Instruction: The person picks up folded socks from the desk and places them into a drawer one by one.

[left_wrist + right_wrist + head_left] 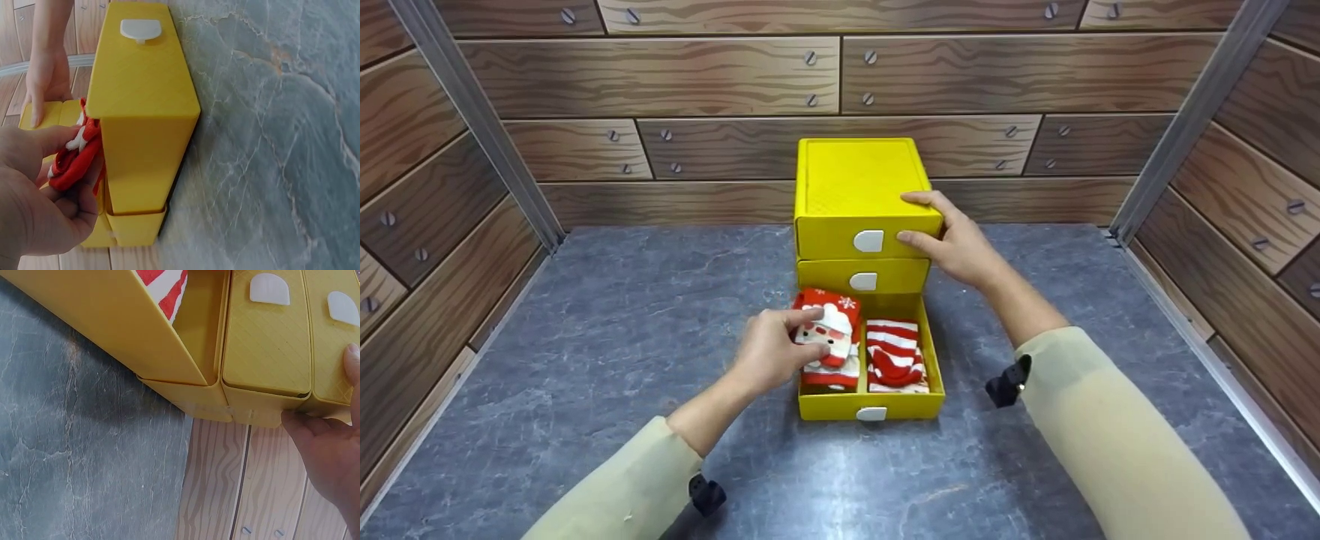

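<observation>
A yellow three-tier drawer unit [862,176] stands at the back, its bottom drawer [829,407] pulled out and split by a divider. My left hand [771,349] pinches a folded red Santa sock [831,337] between thumb and fingers over the left compartment. The sock [79,154] shows red and white in the left wrist view, beside the drawer's wall. Under it lies more red-and-white fabric [831,380]. Folded striped socks [895,356] fill the right compartment. My right hand [960,244] grips the unit's upper right corner, thumb on the top drawer's front.
White tabs mark the drawer fronts, such as the middle one [863,282]. The unit rests on a grey marbled tabletop [660,322]. Wood-plank-patterned walls [720,79] rise behind and on both sides, with metal posts [487,127] at the corners.
</observation>
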### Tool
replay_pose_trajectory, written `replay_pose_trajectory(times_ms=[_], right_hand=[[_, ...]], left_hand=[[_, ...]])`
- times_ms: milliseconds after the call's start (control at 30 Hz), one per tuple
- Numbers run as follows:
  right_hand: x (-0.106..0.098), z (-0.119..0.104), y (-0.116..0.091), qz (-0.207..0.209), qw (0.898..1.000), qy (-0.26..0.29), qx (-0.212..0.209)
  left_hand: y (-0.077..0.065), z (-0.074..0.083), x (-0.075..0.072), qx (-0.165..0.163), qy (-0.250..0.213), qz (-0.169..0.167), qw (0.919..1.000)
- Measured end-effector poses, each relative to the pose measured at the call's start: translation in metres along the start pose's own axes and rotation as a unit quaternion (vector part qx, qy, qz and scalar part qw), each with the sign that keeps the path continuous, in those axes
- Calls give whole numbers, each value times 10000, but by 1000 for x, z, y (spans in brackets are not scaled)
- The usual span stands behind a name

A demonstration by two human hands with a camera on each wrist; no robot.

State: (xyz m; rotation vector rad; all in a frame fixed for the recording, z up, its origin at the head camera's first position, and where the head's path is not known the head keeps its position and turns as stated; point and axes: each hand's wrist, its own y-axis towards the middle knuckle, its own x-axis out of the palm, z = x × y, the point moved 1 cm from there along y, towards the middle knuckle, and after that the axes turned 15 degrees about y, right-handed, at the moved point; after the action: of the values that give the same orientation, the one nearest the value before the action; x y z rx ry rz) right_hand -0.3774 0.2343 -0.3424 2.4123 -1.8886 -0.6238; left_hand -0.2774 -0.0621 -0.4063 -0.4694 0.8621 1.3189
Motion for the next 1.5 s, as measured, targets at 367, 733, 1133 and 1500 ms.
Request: replay_pose_trajectory(times_ms=[367, 733, 1133, 1500], right_hand=[[0, 1, -2, -75, 9999, 85, 26], [0, 0, -1, -60, 9999, 89, 50], [0, -1, -1, -61, 9999, 109, 56], [0, 0, -1, -49, 9999, 105, 71]], left_hand=[[2, 2, 15, 46, 177, -27, 9998], [2, 3, 22, 173, 208, -10, 9996], [2, 0, 20, 448, 751, 31, 9962], [2, -8, 19, 913, 1285, 291, 9871]])
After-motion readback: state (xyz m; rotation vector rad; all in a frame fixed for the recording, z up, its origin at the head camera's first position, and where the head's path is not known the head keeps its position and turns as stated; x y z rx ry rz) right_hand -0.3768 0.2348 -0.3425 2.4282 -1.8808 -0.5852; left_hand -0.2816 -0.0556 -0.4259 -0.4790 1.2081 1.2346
